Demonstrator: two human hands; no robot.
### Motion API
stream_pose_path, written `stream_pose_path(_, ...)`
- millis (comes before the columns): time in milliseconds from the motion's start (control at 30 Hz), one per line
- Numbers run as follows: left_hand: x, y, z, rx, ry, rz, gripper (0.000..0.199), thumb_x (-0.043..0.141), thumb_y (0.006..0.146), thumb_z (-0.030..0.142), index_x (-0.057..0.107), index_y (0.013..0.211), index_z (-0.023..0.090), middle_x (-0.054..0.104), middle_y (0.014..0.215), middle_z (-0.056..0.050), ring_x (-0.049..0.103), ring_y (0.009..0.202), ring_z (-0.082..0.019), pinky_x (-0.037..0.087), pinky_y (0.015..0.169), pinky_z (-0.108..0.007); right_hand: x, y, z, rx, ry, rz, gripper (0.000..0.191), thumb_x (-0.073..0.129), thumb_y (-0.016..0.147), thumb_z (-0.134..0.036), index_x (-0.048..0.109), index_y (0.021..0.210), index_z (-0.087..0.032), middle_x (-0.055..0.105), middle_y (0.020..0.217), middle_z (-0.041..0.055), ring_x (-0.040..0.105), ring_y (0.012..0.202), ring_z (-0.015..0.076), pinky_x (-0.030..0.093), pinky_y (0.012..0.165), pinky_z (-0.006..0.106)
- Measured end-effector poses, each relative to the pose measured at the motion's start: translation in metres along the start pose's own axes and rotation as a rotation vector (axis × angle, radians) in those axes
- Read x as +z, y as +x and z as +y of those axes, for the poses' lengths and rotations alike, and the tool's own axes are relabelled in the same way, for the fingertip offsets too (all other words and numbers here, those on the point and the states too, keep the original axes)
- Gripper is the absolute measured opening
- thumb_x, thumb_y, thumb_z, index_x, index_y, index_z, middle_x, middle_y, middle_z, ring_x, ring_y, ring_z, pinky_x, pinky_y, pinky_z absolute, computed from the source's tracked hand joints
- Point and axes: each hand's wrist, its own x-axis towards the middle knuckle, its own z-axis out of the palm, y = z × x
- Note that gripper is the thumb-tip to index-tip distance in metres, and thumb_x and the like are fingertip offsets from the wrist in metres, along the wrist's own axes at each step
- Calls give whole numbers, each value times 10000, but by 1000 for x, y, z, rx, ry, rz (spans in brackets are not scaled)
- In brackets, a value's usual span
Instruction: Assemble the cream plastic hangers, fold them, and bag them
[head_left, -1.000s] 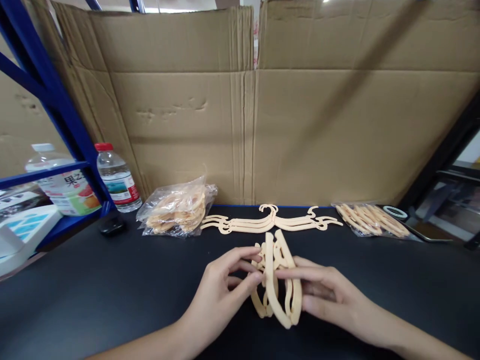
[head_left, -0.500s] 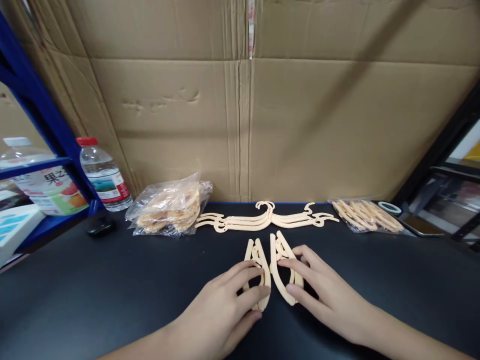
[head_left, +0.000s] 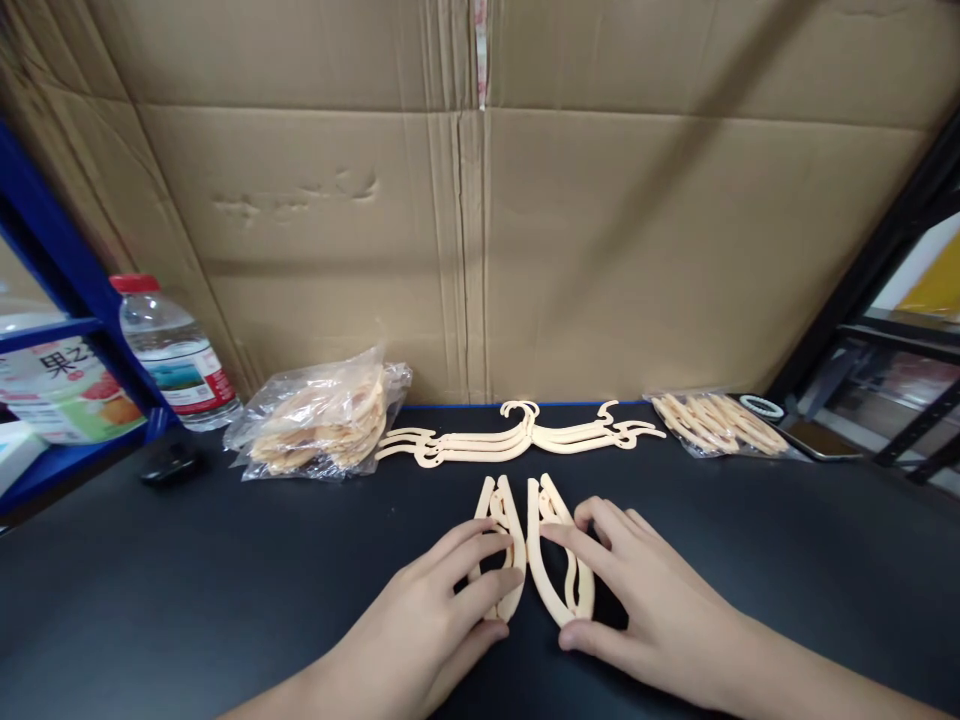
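Note:
Two folded beige plastic clothes hangers stand side by side on the black table before me, narrow and leaf-shaped. My left hand (head_left: 450,605) has its fingers across the left folded hanger (head_left: 514,520), covering part of it, with the thumb at its lower end. My right hand (head_left: 637,590) holds the right folded hanger (head_left: 544,570) between the thumb at its bottom end and the index finger higher up. The two hangers nearly touch at their inner edges. Behind them lie several unfolded hangers (head_left: 487,446), stacked with their hooks toward the cardboard.
A clear bag of beige hangers (head_left: 322,420) lies at the back left, another bag (head_left: 716,422) at the back right beside a phone-like flat object (head_left: 825,441). A water bottle (head_left: 180,355), a small black object (head_left: 172,460) and a blue shelf (head_left: 67,240) are left. Cardboard (head_left: 337,250) stands behind.
My right thumb has moved down to the right hanger's bottom end, and that hanger is turned slightly, closer to the left one. The view has shifted a little to the right.

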Motion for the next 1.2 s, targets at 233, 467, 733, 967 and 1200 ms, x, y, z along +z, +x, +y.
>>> stream_pose_path(233,-1,3,-3,-12,-4,18,332,538,892,199,545,1222,234,555,1272,-67,476,1235,-223,464,1011,-364,9,6,6,-40,-50,54,595,579,799,-582,458,1288,-267,544,1004,56,522,917,238,431,805,411)
stream_pose_path(467,-2,2,-5,-16,-15,31,378,581,860,187,544,1232,240,560,1272,-71,510,1204,-237,470,1000,-388,13,10,8,-65,-59,122,603,602,781,-582,492,1265,-240,576,983,62,544,883,234,433,766,380)
stream_pose_path(733,-4,3,-3,-1,-23,72,404,596,849,213,531,1244,268,580,1253,-72,519,1188,-252,470,983,-414,7,11,7,-48,51,109,511,594,816,-527,504,1226,-235,582,994,62,545,916,235,426,825,406)
stream_pose_path(967,-17,4,-34,-131,-99,227,246,452,909,182,572,1119,227,628,1096,-63,588,1017,-191,495,884,-320,-5,28,75,24,22,379,235,453,920,-302,562,1092,-185,608,958,78,570,915,215,466,846,401)
stream_pose_path(1200,-10,1,-50,-262,-127,217,191,419,873,128,579,957,190,630,922,-37,596,866,-174,490,781,-297,-3,37,121,-51,-158,327,359,413,925,-229,477,1274,-175,537,1281,114,459,1206,254,375,1020,488)
